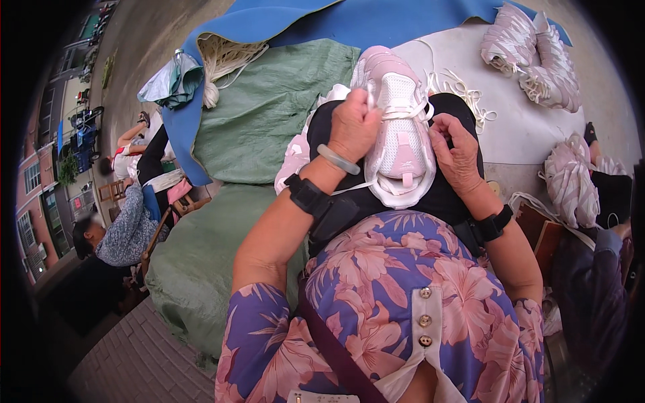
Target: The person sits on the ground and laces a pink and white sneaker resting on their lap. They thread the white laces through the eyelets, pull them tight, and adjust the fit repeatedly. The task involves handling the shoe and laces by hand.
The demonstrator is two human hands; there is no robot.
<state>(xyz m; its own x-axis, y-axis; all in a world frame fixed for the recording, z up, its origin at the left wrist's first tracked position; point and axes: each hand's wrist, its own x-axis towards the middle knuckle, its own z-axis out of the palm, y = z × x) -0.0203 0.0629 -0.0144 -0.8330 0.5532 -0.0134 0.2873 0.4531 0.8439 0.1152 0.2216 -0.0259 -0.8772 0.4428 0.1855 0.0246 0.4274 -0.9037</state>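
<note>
Blue sheet (pixel 289 28): far side.
Shoe (pixel 404 127): between my hands, long axis near-far, toe far.
Left hand (pixel 355 125): nearer, can't tell grip.
Right hand (pixel 458 152): apart, grip unclear.

Open lane on the white sheet (pixel 531 138), along its near edge right of the knees! Loose white laces (pixel 463 93) clutter its left side, and bundled pink-and-white shoes (pixel 514 39) block its far right corner. Between left hand (pixel 355 124) and right hand (pixel 458 153), the shoe (pixel 403 134) fills the middle; leftward, the green sack's (pixel 275 111) top offers passage.
</note>
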